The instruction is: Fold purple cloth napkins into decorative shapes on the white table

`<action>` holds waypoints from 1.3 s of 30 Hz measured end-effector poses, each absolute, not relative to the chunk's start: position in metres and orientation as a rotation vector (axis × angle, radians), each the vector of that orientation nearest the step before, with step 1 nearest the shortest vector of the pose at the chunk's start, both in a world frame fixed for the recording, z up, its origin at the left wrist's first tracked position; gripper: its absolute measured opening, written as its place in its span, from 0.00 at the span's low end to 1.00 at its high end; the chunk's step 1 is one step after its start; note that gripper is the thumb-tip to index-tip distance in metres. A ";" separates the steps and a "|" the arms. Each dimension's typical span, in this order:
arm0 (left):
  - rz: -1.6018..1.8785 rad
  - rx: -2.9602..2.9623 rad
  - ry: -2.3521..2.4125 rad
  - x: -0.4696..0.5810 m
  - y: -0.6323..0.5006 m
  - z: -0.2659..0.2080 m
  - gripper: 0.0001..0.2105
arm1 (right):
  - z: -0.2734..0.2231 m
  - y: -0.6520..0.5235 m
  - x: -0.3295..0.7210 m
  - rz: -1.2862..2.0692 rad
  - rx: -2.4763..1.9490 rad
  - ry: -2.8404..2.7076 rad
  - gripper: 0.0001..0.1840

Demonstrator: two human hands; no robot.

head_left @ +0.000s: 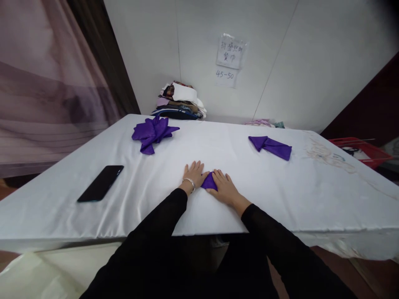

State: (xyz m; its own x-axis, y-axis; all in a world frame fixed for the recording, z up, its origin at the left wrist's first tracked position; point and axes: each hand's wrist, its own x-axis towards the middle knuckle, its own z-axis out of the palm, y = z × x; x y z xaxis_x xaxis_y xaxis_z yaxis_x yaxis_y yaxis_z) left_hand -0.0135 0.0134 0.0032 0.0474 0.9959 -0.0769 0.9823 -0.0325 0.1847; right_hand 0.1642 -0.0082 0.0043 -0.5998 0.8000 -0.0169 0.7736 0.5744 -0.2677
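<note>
A small folded purple napkin [210, 182] lies on the white tablecloth [215, 216] near the table's front edge. Flat on the cloth at the napkin's left side is my left hand [194, 174], with a silver bracelet at the wrist and its fingers stretched out. My right hand [225, 187] rests over the napkin's right side, fingers extended and lying flat, covering part of it. Neither hand grips the fabric. The napkin's outer edges are partly hidden under both hands.
Farther back lie a loosely bunched purple napkin [152, 133] on the left and a folded purple napkin [271, 146] on the right. A black phone [101, 183] is at left. Folded cloths [181, 101] are stacked by the wall; a red basket [363, 151] stands beyond the right edge.
</note>
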 end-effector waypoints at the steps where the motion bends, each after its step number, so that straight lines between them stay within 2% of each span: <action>1: 0.102 2.112 2.068 -0.018 0.015 0.003 0.31 | 0.004 -0.010 0.167 0.375 -1.343 -2.695 0.43; 18: 0.070 2.094 2.103 -0.022 0.017 0.006 0.30 | 0.008 -0.075 0.240 0.348 -1.341 -2.719 0.39; 22: 0.079 2.103 2.102 -0.023 0.019 0.003 0.30 | 0.013 -0.077 0.255 0.601 -1.306 -2.678 0.36; 26: 0.078 2.092 2.106 -0.022 0.019 0.003 0.30 | 0.021 -0.053 0.262 1.012 -1.357 -2.272 0.29; 31: 0.086 2.093 2.098 -0.022 0.018 0.005 0.30 | 0.029 -0.002 0.241 1.186 -1.564 -1.848 0.21; 33: 0.087 2.090 2.096 -0.023 0.018 0.005 0.30 | 0.032 0.015 0.224 1.262 -1.651 -1.805 0.22; 39: 0.079 2.085 2.109 -0.022 0.018 0.005 0.31 | 0.037 0.052 0.174 1.196 -1.823 -1.879 0.36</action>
